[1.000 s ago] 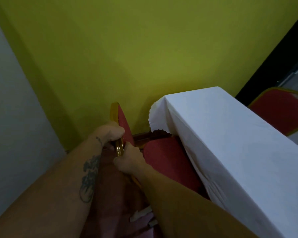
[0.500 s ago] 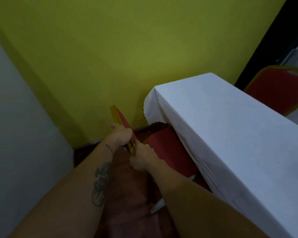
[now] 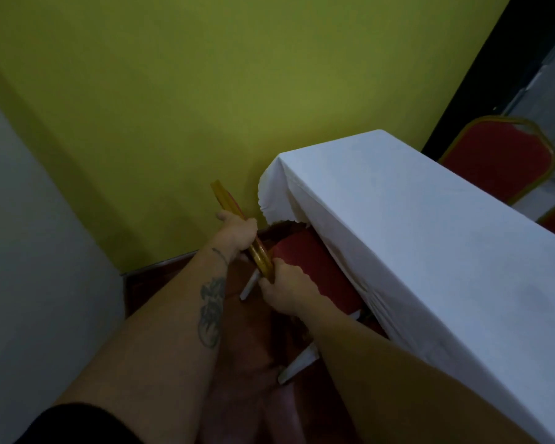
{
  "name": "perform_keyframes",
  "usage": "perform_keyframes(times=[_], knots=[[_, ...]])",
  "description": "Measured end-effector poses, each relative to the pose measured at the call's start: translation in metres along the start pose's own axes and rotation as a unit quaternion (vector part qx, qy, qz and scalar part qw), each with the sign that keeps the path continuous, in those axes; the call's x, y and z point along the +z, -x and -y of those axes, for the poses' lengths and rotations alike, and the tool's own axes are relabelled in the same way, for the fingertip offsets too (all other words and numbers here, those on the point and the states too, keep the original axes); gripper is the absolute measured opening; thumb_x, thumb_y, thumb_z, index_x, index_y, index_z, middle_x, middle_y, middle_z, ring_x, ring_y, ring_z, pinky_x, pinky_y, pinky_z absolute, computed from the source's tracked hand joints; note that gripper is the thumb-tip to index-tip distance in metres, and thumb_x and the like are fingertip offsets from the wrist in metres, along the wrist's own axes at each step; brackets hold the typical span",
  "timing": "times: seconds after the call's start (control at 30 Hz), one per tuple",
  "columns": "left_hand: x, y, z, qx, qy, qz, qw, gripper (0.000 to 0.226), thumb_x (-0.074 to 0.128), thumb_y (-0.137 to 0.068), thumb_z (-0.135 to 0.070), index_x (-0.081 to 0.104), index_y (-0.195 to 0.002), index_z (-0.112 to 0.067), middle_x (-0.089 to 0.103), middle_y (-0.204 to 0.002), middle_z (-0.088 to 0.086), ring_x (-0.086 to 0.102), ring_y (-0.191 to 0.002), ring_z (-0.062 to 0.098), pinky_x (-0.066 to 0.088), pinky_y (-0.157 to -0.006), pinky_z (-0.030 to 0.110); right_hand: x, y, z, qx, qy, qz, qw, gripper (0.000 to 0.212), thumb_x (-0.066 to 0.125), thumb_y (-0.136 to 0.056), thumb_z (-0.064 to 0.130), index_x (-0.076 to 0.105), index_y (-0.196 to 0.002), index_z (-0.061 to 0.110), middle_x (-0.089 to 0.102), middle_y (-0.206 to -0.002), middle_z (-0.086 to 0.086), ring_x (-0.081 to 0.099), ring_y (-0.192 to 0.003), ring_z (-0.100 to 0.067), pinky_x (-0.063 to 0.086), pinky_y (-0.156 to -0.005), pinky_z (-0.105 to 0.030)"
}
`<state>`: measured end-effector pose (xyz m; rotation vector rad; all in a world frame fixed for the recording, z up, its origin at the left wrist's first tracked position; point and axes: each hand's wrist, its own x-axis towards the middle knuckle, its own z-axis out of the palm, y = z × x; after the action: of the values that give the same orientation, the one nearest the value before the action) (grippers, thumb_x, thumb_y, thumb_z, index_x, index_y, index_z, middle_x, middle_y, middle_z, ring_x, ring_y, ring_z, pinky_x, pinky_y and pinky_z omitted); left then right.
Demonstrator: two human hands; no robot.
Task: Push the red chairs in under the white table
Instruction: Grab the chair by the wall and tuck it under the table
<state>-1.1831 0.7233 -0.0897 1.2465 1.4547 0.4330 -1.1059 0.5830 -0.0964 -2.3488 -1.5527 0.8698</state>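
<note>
A red chair with a gold frame stands at the near long side of the white-clothed table [image 3: 430, 238]. Its red seat [image 3: 314, 267] lies partly under the hanging cloth. I see the backrest edge-on as a gold bar [image 3: 234, 225]. My left hand [image 3: 237, 230] grips the top of that backrest, and my right hand [image 3: 285, 288] grips it lower down, closer to me. Two pale chair legs [image 3: 297, 363] show below the seat. A second red chair [image 3: 500, 161] stands beyond the table at the far right.
A yellow-green wall [image 3: 205, 107] closes the space just behind the chair and the table's end. A pale wall [image 3: 29, 251] runs along the left. The floor [image 3: 237, 363] is dark red carpet. A dark door frame [image 3: 481, 68] rises at the upper right.
The chair has slid away from me and toward the table, so more of its seat lies under the cloth. Both hands kept their grip on the backrest and stretched forward.
</note>
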Motion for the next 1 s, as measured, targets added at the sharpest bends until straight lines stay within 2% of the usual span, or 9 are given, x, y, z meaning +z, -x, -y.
perform_keyframes(times=[0.07,0.17,0.23,0.3,0.4,0.5,0.67,0.83,1.0], knots=[[0.005,0.015,0.009,-0.007,0.031,0.021,0.999,0.091,0.049,-0.100,-0.030,-0.024,-0.152,-0.020,0.058,-0.124,0.016,0.066,-0.103,0.036,0.060,-0.065,0.046,0.000,0.020,-0.016,0.003,0.045,0.043,0.998,0.034,0.058,-0.092,0.031,0.050,-0.122,0.017,0.057,-0.117,-0.008,0.060,-0.103,-0.030,0.054,-0.088,-0.046],[0.024,0.040,0.034,-0.016,0.049,0.067,0.996,0.083,0.051,-0.099,-0.026,-0.014,-0.151,-0.022,0.055,-0.126,0.017,0.067,-0.100,0.037,0.061,-0.069,0.049,-0.005,0.047,-0.031,-0.002,0.076,0.062,0.995,0.023,0.064,-0.086,0.021,0.046,-0.101,0.019,0.054,-0.109,-0.006,0.058,-0.095,-0.027,0.053,-0.079,-0.041],[0.035,0.051,0.050,-0.028,0.049,0.107,0.993,0.081,0.051,-0.097,-0.024,-0.010,-0.150,-0.025,0.053,-0.133,0.022,0.070,-0.088,0.038,0.061,-0.071,0.047,-0.008,0.058,-0.038,0.010,0.058,0.053,0.997,0.027,0.067,-0.082,0.017,0.049,-0.102,0.017,0.056,-0.116,-0.009,0.060,-0.100,-0.028,0.057,-0.085,-0.044],[0.038,0.057,0.057,-0.033,0.040,0.123,0.991,0.083,0.053,-0.092,-0.020,-0.006,-0.150,-0.027,0.054,-0.135,0.023,0.070,-0.093,0.040,0.062,-0.074,0.046,-0.010,0.070,-0.045,0.044,0.040,0.053,0.997,0.032,0.066,-0.082,0.019,0.051,-0.110,0.014,0.055,-0.123,-0.012,0.058,-0.103,-0.029,0.055,-0.086,-0.040],[0.037,0.060,0.057,-0.001,0.016,0.066,0.998,0.072,0.059,-0.080,-0.017,0.027,-0.143,-0.007,0.060,-0.123,0.018,0.068,-0.098,0.032,0.061,-0.057,0.033,-0.011,0.083,-0.057,0.080,0.015,0.036,0.996,0.044,0.064,-0.084,0.025,0.054,-0.122,0.008,0.055,-0.124,-0.013,0.057,-0.101,-0.030,0.047,-0.077,-0.034],[0.037,0.059,0.056,0.013,-0.004,0.026,1.000,0.050,0.066,-0.076,-0.016,0.055,-0.123,-0.002,0.065,-0.115,0.018,0.068,-0.093,0.030,0.059,-0.048,0.029,-0.013,0.088,-0.058,0.074,0.006,0.025,0.997,0.033,0.065,-0.082,0.027,0.053,-0.109,0.011,0.056,-0.117,-0.012,0.060,-0.102,-0.031,0.047,-0.075,-0.035],[0.039,0.039,0.057,0.028,-0.024,-0.009,0.999,0.032,0.064,-0.085,-0.010,0.056,-0.116,-0.006,0.065,-0.109,0.016,0.070,-0.083,0.028,0.063,-0.057,0.036,-0.018,0.077,-0.058,0.061,0.003,0.011,0.998,0.026,0.068,-0.080,0.026,0.042,-0.079,0.020,0.059,-0.108,-0.009,0.060,-0.093,-0.028,0.045,-0.069,-0.032],[0.034,0.014,0.041,0.022,-0.029,-0.004,0.999,0.017,0.062,-0.088,-0.001,0.060,-0.105,0.003,0.068,-0.102,0.021,0.070,-0.080,0.032,0.064,-0.065,0.044,-0.019,0.062,-0.061,0.060,-0.007,0.003,0.998,0.031,0.067,-0.078,0.022,0.038,-0.070,0.021,0.053,-0.086,-0.004,0.054,-0.075,-0.022,0.035,-0.051,-0.026],[0.037,0.020,0.043,0.040,-0.048,0.005,0.998,0.017,0.062,-0.090,-0.008,0.061,-0.105,0.001,0.067,-0.104,0.019,0.070,-0.080,0.030,0.062,-0.055,0.034,-0.023,0.060,-0.060,0.062,0.003,0.001,0.998,0.029,0.066,-0.077,0.025,0.038,-0.074,0.021,0.054,-0.096,-0.006,0.054,-0.080,-0.024,0.039,-0.057,-0.028]])
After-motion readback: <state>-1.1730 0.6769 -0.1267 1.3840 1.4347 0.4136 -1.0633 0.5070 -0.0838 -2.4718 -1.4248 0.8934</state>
